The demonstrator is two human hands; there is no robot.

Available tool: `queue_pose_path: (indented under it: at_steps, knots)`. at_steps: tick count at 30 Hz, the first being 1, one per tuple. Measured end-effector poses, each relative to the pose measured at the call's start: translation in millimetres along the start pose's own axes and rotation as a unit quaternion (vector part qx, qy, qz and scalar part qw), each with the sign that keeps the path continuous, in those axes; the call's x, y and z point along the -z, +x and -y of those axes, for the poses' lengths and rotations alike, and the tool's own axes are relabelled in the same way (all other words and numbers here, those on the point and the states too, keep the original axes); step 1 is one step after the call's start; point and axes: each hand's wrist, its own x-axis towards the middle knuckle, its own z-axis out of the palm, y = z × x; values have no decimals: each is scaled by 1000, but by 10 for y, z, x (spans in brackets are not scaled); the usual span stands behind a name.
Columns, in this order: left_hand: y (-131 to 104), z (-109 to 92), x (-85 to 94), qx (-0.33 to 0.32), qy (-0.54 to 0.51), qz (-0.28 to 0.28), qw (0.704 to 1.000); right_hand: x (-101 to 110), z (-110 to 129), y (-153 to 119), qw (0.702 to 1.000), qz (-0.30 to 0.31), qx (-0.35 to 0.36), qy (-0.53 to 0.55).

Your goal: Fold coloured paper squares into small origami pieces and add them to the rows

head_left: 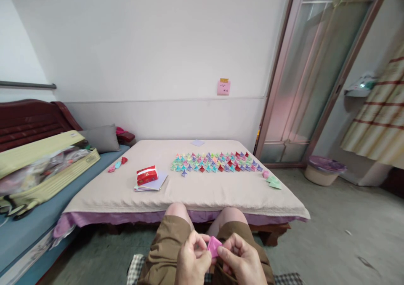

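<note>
A small folded piece of pink origami paper is held over my lap between both hands. My left hand pinches its left side between thumb and fingers. On the right, my right hand has its thumb pressed on the lower right corner, the other fingers curled behind. Beyond my knees, rows of small folded paper pieces in many colours stand on the cloth-covered table. One purple folded piece sits apart in front of the rows.
A red tissue pack lies on stacked paper sheets at the left. Green paper and a pink piece lie near the right edge. An open yellow case rests on the bed, and a bin stands on the floor.
</note>
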Motion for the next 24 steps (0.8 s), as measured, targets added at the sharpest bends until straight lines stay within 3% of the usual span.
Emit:
queue_pose_path:
  at_steps: [3,11,15,18,21,24]
  knots:
    - [17,50,30,5,-9,30,999,4,-36,24,1000,2,-8,3]
    - [45,30,152,-71,136,141,978,60,-100,45,1000,-4,-17,15]
    - [4,153,114,-108,130,122,978,113,-109,55,999,11,-29,23]
    - [-24,198,111,-205,217,70,952,114,-84,49,999,18,-41,27]
    - [-32,114,148,-305,287,46,907,88,-26,19,996,39,-63,38]
    - [-31,-26,196,-319,302,75,895,91,28,-32,995,68,-64,44]
